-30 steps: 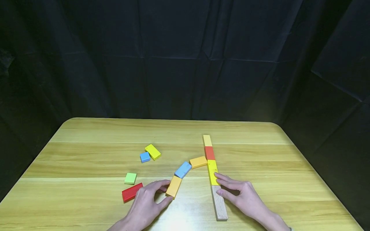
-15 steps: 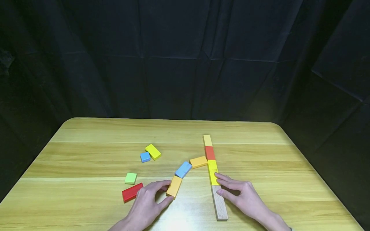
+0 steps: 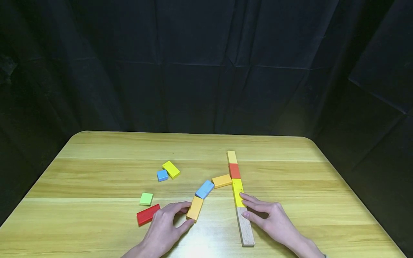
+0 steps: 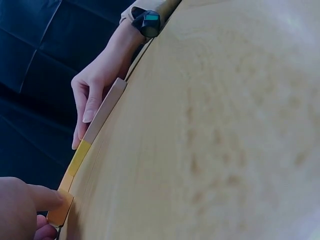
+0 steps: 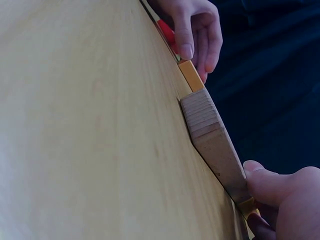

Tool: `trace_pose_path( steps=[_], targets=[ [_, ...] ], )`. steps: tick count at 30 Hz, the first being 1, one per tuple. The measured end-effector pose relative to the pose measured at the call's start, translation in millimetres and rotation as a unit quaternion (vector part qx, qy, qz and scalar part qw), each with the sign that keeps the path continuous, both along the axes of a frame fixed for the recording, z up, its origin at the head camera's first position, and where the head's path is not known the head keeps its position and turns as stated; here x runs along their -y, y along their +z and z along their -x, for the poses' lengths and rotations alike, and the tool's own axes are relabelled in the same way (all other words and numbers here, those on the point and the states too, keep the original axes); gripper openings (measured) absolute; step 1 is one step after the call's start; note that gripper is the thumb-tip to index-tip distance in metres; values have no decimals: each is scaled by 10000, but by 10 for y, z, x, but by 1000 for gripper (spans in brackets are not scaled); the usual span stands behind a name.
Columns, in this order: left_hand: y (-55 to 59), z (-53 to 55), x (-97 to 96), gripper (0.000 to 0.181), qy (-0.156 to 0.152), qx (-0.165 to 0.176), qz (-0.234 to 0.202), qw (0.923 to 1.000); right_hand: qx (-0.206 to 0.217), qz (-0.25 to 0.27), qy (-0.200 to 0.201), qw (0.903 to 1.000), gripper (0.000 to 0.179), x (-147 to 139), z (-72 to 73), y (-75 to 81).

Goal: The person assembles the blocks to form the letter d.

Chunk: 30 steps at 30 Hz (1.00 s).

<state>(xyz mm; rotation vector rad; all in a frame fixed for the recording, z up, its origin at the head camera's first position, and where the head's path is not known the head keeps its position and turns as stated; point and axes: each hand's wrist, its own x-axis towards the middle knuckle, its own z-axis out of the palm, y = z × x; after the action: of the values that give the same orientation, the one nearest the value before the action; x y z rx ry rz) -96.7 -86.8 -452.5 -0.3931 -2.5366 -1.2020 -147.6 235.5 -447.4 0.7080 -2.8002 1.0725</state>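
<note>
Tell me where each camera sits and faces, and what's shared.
Head: on the head, facing forward and down at the table; left hand and right hand show.
Left wrist: worn there, facing across the table; left hand partly, right hand and watch show.
Right wrist: worn there, facing the grey block; both hands show.
Wrist views share the grey block and both hands.

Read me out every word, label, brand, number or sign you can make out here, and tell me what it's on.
None readable on the blocks, table or black cloth.
Dark wrist device: greenish patch, too small and blurred to tell whether it's text.
Yellow block in the straight row: tiny dark marks, too small to make out.
</note>
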Motion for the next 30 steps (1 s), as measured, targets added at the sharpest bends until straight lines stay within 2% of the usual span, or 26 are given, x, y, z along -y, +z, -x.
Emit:
trace_pose_path(
  steps=[30],
  targets=[
    [-15,3,1,32,-1,-95,-100,9999,-81,46,51,9999,41,-3,2,-4]
  ],
)
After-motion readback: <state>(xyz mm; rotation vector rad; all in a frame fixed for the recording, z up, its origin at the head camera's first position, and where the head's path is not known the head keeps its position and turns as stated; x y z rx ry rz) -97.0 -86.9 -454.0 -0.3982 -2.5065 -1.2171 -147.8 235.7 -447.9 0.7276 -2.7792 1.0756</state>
